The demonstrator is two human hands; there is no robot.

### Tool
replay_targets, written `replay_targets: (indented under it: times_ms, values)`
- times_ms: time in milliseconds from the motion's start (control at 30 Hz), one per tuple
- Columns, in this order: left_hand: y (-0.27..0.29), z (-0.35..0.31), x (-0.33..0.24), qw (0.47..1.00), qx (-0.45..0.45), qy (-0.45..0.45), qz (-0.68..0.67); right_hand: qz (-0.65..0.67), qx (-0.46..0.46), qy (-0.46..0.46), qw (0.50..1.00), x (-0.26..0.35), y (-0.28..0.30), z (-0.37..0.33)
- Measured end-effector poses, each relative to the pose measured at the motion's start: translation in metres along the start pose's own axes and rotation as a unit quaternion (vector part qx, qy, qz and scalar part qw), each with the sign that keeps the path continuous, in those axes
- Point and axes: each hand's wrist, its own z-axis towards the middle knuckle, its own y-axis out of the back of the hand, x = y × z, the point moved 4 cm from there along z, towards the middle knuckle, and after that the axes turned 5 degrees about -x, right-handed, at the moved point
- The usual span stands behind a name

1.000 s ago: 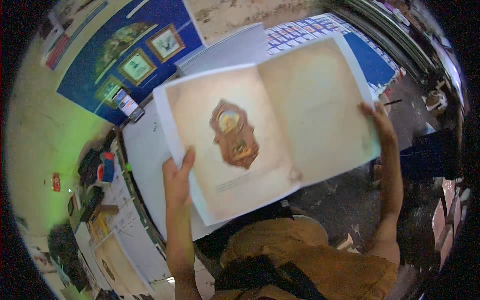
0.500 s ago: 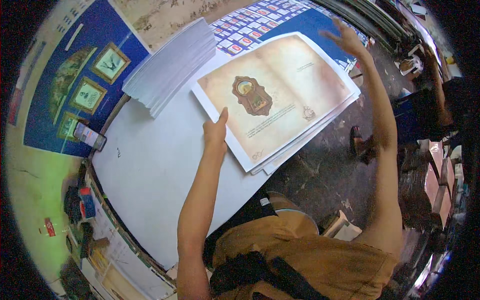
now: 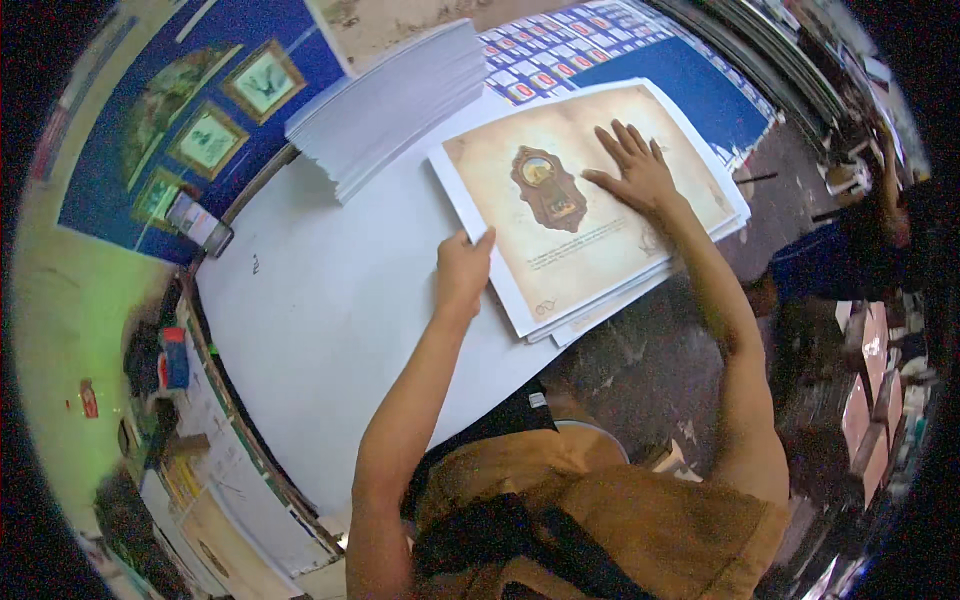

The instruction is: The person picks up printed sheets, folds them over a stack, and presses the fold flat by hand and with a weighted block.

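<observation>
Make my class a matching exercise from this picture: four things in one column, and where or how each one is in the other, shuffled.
Things
1. Left hand
2. Right hand
3. Phone
4. White paper stack

Places and states
A. At the left edge of the white tabletop, near the framed pictures
B. With fingers spread over the top printed sheet
C. Thick, with its many layered edges showing
D. Curled at the printed sheet's left edge

Right pairs: 1-D, 2-B, 3-A, 4-C
</observation>
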Motion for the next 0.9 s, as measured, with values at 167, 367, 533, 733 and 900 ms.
replay_targets:
  times_ms: [167,367,533,733,900]
  values:
    - [0.015,-0.063,-0.006,0.996,0.085,-0.009,-0.019,-0.019,-0.020,0.017,0.999,0.009,0.006,0.003]
    - [0.008,-0.060,0.025,0.978,0.003,-0.104,0.183,0.013,-0.036,0.104,0.994,0.033,-0.010,-0.010]
    - [0.037,-0.124,-0.017,0.980,0.071,-0.134,0.127,0.105,-0.027,0.184,0.977,0.054,0.002,-0.027]
    - [0.203,-0.249,-0.094,0.903,0.010,-0.428,0.029,0.185,-0.006,0.201,0.962,0.119,0.038,-0.053]
    - [0.420,-0.338,-0.030,0.791,-0.459,-0.343,0.213,0.234,-0.006,0.236,0.943,0.163,0.074,-0.073]
